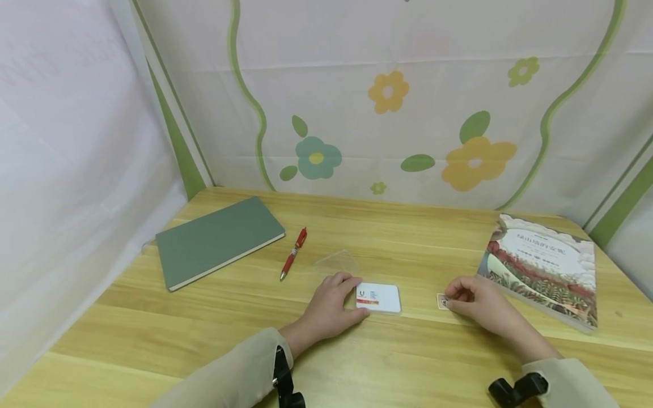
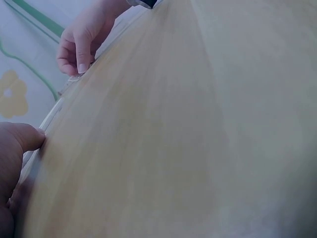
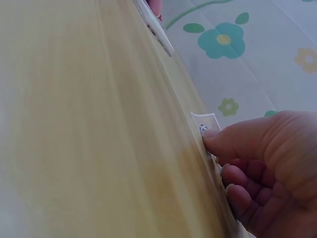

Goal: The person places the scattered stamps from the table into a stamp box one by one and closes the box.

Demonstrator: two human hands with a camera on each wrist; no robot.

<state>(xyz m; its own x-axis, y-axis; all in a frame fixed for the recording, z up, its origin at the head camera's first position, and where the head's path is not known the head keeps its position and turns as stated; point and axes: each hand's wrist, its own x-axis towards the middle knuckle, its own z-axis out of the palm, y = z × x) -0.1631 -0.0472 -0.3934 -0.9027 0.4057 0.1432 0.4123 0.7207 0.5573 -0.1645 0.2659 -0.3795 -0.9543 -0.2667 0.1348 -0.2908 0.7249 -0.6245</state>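
Observation:
A stack of white business cards [image 1: 385,299] with an orange-red strip lies in a shallow clear case on the table. My left hand [image 1: 333,305] holds the case at its left end, thumb at the near corner and index finger at the far corner. To the right, my right hand [image 1: 471,301] pinches a small square paper piece [image 1: 441,301] with a white border and a dark print, close over the wood. In the right wrist view the thumb covers part of this paper piece [image 3: 204,120], and the other fingers curl beneath.
A clear plastic lid [image 1: 338,261] lies just behind the left hand. Further left are a red pen [image 1: 293,255] and a green notebook [image 1: 219,242]. An illustrated book [image 1: 543,266] lies beside the right hand. A flower-printed curtain [image 1: 357,102] hangs behind the table [image 1: 388,226].

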